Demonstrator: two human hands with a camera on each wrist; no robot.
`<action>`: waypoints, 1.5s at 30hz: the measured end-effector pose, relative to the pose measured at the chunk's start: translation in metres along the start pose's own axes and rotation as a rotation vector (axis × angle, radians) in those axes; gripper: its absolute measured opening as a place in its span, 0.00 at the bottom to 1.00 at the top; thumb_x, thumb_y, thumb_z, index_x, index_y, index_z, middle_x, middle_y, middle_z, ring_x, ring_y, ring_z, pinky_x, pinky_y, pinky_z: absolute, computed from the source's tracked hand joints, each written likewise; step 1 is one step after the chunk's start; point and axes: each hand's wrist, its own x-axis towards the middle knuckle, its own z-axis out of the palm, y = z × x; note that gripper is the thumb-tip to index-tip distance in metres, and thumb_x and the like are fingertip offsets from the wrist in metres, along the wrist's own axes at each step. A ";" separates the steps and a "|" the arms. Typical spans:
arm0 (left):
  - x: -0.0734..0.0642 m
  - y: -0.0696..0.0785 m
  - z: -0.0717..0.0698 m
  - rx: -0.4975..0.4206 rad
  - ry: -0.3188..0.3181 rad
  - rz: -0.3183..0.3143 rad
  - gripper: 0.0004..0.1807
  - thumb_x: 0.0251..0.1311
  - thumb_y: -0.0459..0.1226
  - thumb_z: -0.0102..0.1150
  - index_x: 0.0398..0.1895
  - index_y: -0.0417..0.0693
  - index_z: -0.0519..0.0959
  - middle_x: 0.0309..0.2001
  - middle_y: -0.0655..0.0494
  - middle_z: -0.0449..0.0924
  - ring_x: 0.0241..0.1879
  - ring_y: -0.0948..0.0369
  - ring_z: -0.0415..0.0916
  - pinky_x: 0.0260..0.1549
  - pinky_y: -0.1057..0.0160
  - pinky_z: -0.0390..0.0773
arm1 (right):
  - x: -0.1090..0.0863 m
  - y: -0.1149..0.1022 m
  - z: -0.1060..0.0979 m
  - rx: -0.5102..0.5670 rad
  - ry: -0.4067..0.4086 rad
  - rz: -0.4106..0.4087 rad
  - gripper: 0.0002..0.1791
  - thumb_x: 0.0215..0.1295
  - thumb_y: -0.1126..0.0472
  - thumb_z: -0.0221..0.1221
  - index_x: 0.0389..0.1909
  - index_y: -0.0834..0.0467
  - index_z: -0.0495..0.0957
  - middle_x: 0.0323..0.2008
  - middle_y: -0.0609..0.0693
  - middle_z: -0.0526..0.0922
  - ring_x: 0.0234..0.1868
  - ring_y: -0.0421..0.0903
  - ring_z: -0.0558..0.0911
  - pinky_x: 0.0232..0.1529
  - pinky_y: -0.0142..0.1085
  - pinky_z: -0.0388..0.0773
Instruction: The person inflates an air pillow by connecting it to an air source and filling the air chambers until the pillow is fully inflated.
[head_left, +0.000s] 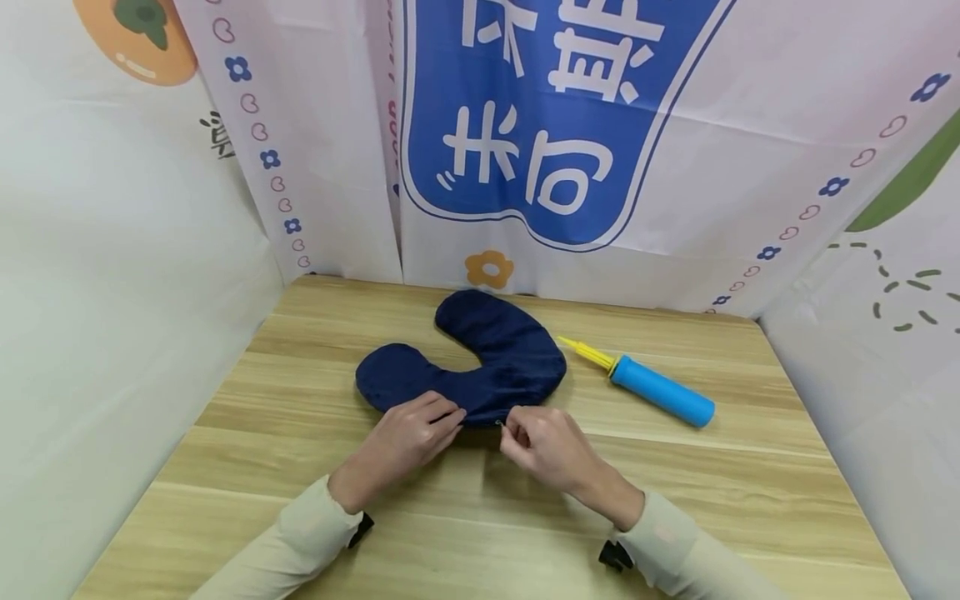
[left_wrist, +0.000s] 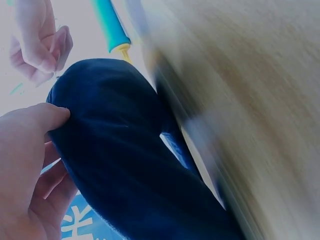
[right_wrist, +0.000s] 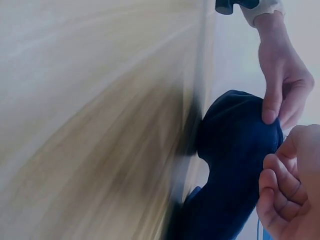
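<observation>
A dark navy, U-shaped neck pillow [head_left: 517, 358] with a plush cover lies on the table, its opening facing the back left. At its near edge my left hand [head_left: 416, 429] pinches the fabric, thumb on one side and fingers on the other, as the left wrist view shows on the pillow [left_wrist: 115, 140]. Just to the right, my right hand [head_left: 547, 446] has its fingers curled, thumb and forefinger pinching a small metallic zipper pull [head_left: 499, 422] on the seam. In the right wrist view the right hand [right_wrist: 290, 185] sits close beside the left hand [right_wrist: 285, 80].
A blue hand pump [head_left: 663, 390] with a yellow nozzle [head_left: 588, 352] lies right of the pillow. The wooden table [head_left: 720, 500] is bounded by a printed cloth [head_left: 345, 167] at the back and white cloth walls on both sides.
</observation>
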 end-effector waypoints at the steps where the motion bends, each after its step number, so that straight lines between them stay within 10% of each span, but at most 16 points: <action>1: 0.000 0.000 -0.001 0.002 -0.002 0.002 0.14 0.52 0.33 0.81 0.43 0.44 0.91 0.41 0.54 0.88 0.40 0.61 0.84 0.39 0.67 0.87 | 0.000 0.000 0.000 0.001 -0.022 0.010 0.10 0.63 0.64 0.67 0.25 0.49 0.78 0.20 0.37 0.78 0.21 0.26 0.71 0.23 0.18 0.68; 19: -0.007 -0.002 -0.003 -0.027 0.036 -0.002 0.15 0.51 0.32 0.81 0.44 0.43 0.91 0.40 0.54 0.89 0.40 0.60 0.85 0.40 0.66 0.87 | 0.002 0.020 -0.005 0.035 -0.036 -0.022 0.13 0.64 0.66 0.62 0.21 0.49 0.76 0.17 0.37 0.70 0.19 0.26 0.63 0.20 0.19 0.60; 31: -0.024 -0.027 -0.027 -0.066 0.004 -0.199 0.16 0.53 0.32 0.78 0.46 0.39 0.90 0.43 0.49 0.90 0.45 0.54 0.86 0.43 0.56 0.89 | 0.006 0.041 -0.005 0.249 -0.164 0.050 0.12 0.73 0.64 0.62 0.26 0.51 0.80 0.17 0.38 0.73 0.17 0.27 0.65 0.18 0.24 0.66; 45: 0.015 0.022 0.006 0.075 -0.060 -0.113 0.15 0.57 0.40 0.80 0.46 0.46 0.90 0.43 0.54 0.87 0.44 0.59 0.83 0.46 0.64 0.87 | 0.021 0.014 0.008 0.272 -0.157 0.031 0.12 0.71 0.65 0.63 0.25 0.52 0.81 0.18 0.39 0.76 0.19 0.26 0.68 0.21 0.22 0.68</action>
